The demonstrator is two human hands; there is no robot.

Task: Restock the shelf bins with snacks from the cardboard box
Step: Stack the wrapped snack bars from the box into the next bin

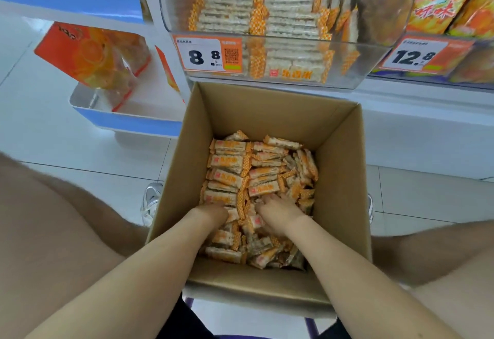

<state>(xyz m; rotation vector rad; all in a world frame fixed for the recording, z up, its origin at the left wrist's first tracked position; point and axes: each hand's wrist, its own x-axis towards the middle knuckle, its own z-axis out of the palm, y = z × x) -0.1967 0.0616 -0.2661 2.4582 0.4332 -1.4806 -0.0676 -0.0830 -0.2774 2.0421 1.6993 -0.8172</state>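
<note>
Two bare forearms reach down into an open cardboard box (pixel 267 114) standing on the white tiled floor (pixel 66 146). The left hand (pixel 211 213) and right hand (pixel 279 213) sit side by side, slightly apart, with fingers sunk among the loose orange-and-white snack packets (pixel 232 162) that cover the box's bottom. Whether either hand grips a packet cannot be told. Just beyond the box's far wall, a clear shelf bin (pixel 371 63) holds the same packets stacked in neat rows, with a price tag (pixel 208 55) reading 8.8 on its front. To the right, yellow chip bags (pixel 441 4) stand on the shelf. To the left, an orange bag (pixel 91 52) leans in a white tray (pixel 80 100). A white shoe (pixel 151 202) shows beside the box.
</note>
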